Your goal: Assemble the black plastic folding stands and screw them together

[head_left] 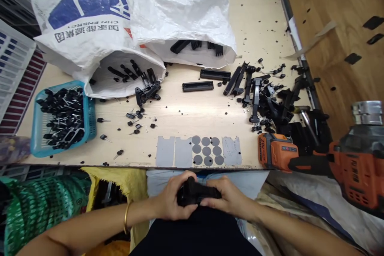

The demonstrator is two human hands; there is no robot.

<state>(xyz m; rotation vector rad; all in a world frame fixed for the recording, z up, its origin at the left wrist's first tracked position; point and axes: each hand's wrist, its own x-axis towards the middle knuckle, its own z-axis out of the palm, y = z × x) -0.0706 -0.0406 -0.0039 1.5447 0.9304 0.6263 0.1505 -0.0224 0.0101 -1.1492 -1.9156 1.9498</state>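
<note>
Close to my body, just below the table's front edge, both hands grip one black plastic part [196, 193]. My left hand [177, 196] is wrapped round its thicker left end. Its narrower right end is pinched between the thumb and fingers of my right hand [226, 198]. Much of the part is hidden by my fingers, so its exact kind is unclear. On the table beyond lie grey rectangular and round patches [206, 151]. Two black slotted bars [198, 86] rest farther back.
A blue basket [92, 116] of black-headed screws stands at the left. Two white sacks [180, 4] open toward me with black parts inside. A pile of black parts [271, 100] and an orange cordless power tool [279, 152] lie on the right. Loose screws [120, 153] are scattered about.
</note>
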